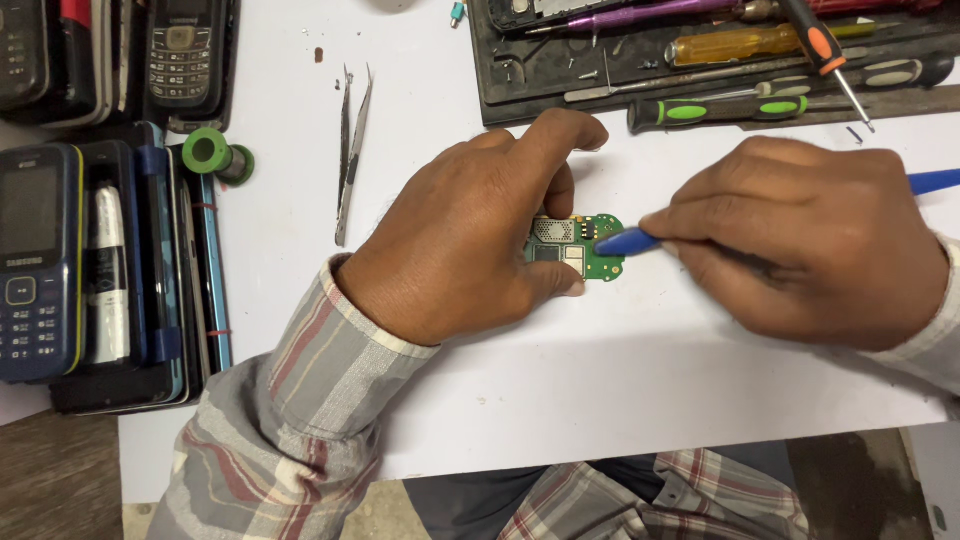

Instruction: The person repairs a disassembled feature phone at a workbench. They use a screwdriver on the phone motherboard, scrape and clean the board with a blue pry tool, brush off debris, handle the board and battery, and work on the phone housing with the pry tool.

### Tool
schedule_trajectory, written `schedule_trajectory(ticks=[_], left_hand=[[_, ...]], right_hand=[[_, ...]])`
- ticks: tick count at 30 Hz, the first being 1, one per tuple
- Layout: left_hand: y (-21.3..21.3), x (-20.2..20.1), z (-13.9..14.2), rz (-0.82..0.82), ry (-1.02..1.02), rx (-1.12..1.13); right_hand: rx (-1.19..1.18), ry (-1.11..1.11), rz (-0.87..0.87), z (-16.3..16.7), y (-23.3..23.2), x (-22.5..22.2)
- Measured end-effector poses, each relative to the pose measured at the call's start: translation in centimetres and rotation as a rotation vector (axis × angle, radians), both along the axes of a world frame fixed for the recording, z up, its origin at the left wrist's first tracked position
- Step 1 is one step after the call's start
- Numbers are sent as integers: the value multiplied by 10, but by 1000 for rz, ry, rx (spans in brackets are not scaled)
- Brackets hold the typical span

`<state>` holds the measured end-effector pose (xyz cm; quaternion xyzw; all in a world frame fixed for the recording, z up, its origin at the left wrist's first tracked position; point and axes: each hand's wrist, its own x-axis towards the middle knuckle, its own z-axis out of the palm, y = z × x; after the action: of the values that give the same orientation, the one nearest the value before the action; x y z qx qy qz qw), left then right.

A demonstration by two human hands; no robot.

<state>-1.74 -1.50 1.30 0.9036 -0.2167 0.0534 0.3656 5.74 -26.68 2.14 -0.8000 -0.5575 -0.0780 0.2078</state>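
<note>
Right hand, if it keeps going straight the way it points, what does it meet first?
The right hand points left; its blue tool already touches the green board, so probably the left hand's fingers next.

White table [620,380] under everything. Metal tweezers [352,150] lie lengthwise left of centre. Green spool [215,155] just beside stack of phones [110,270], blue keypad phone [38,265] leftmost. Second dark keypad phone [183,55] at top left. Dark tool tray [530,85] along top right holds screwdrivers: green-and-black [720,108], yellow-handled [745,43], purple one, possibly pen [640,15].
</note>
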Motion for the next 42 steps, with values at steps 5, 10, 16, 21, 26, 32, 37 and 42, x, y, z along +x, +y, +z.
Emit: schedule_trajectory(ticks=[5, 10, 16, 21, 26, 32, 37, 42], left_hand=[[0, 0, 0, -2, 16, -5], [0, 0, 0, -5, 2, -9], [-1, 0, 0, 3, 9, -7], [-2, 0, 0, 16, 31, -8], [-1, 0, -2, 6, 12, -12], [-1, 1, -3, -4, 0, -15], [0, 0, -2, 3, -3, -12], [0, 0, -2, -1, -4, -17]], right_hand=[[-22, -40, -58, 0, 2, 2], [-36, -87, -56, 0, 3, 5], [-23, -52, -50, -1, 2, 4], [-18, 6, -20, -3, -1, 3], [-36, 83, 28, -5, -4, 2], [-44, 100, 68, -6, -5, 3], [-16, 66, 25, -4, -3, 2], [-21, 11, -28, -1, -1, 5]])
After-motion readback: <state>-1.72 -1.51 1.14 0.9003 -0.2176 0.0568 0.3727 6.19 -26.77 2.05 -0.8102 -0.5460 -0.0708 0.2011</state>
